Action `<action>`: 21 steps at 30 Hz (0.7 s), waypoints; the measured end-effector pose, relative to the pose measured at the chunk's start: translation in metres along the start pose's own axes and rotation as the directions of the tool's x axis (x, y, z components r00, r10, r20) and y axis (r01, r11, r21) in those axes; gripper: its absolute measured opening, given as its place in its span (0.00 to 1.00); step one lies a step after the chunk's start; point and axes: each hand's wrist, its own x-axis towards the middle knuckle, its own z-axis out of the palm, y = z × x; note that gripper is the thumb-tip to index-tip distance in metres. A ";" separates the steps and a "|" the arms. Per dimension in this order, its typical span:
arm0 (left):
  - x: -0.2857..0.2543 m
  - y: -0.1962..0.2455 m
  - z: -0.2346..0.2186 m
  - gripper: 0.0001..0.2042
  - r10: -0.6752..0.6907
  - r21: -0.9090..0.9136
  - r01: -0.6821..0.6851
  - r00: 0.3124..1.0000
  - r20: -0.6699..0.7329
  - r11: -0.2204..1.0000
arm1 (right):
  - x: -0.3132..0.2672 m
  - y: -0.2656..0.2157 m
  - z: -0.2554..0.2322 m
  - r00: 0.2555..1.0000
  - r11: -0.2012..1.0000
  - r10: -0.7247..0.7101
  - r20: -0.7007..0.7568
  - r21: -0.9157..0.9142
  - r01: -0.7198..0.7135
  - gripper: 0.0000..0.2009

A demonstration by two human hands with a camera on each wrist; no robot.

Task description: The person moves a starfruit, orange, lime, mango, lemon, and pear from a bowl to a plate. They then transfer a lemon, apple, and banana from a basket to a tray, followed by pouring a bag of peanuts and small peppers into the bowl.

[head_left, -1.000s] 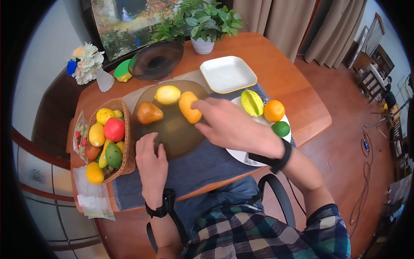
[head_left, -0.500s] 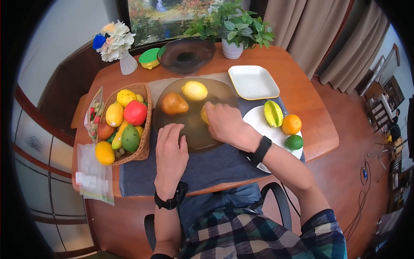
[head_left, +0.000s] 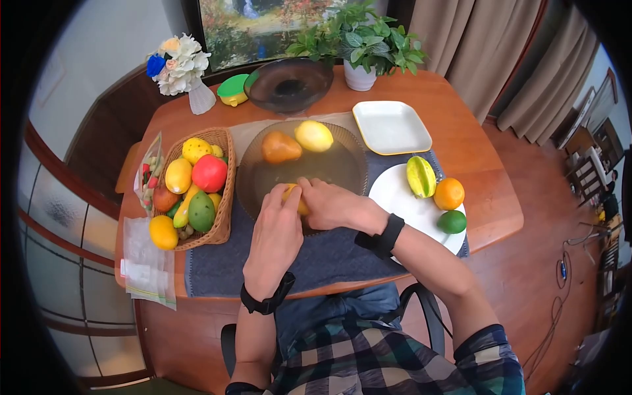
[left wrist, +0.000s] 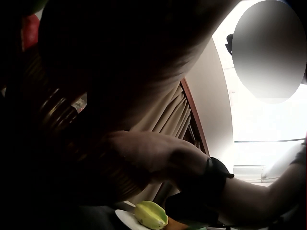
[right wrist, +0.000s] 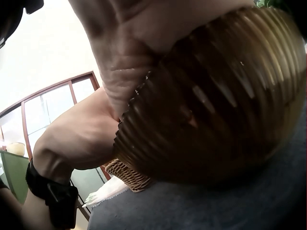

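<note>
A smooth yellow-orange mango (head_left: 303,208) sits between the hands at the near side of a wide, ribbed brown glass bowl (head_left: 342,168), which stands mid-table, back from the near edge of the wooden table (head_left: 488,217). The right hand (head_left: 332,205) has its grip curled on the mango; the left hand (head_left: 274,227) lies against it, but whether its fingers close round it I cannot tell, nor whether the fruit touches the glass. If the fingers ease unevenly, the smooth skin could slip and the mango roll toward the brown-orange pear (head_left: 281,147) and pale yellow lemon (head_left: 314,135) farther back. Leaning on the near rim might tilt the bowl. Toward the table's right edge, a dropped right forearm could jar the round white plate (head_left: 409,210), sending its green lime (head_left: 451,222) rolling.
</note>
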 end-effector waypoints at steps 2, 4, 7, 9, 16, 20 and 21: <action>0.001 0.001 -0.001 0.25 -0.024 0.016 0.023 1.000 0.019 1.000 | 0.002 -0.001 0.002 1.000 0.996 0.028 0.010 0.083 -0.029 0.32; 0.003 0.004 -0.004 0.28 -0.080 0.081 0.075 0.995 0.064 0.994 | 0.000 0.003 0.002 0.999 0.992 -0.032 -0.029 0.118 0.036 0.32; 0.005 0.002 -0.005 0.31 -0.099 0.100 0.092 0.993 0.063 0.991 | -0.001 0.007 0.001 0.993 0.984 -0.098 -0.066 0.142 0.107 0.34; 0.007 0.007 -0.010 0.32 -0.108 0.049 0.104 0.991 0.073 0.993 | -0.001 0.006 0.000 0.992 0.984 -0.107 -0.065 0.135 0.115 0.35; 0.013 0.003 -0.006 0.32 -0.097 0.057 0.090 0.985 0.145 0.994 | -0.010 0.004 0.005 0.965 0.994 -0.057 -0.257 0.080 0.080 0.33; 0.014 0.002 -0.014 0.29 -0.133 0.054 0.124 0.969 0.210 0.991 | -0.007 0.009 0.009 0.964 0.988 -0.153 -0.216 -0.015 0.154 0.29; 0.011 -0.002 -0.012 0.28 -0.150 0.042 0.145 0.974 0.169 0.989 | -0.006 0.006 0.008 0.983 0.997 -0.077 -0.166 -0.042 0.071 0.27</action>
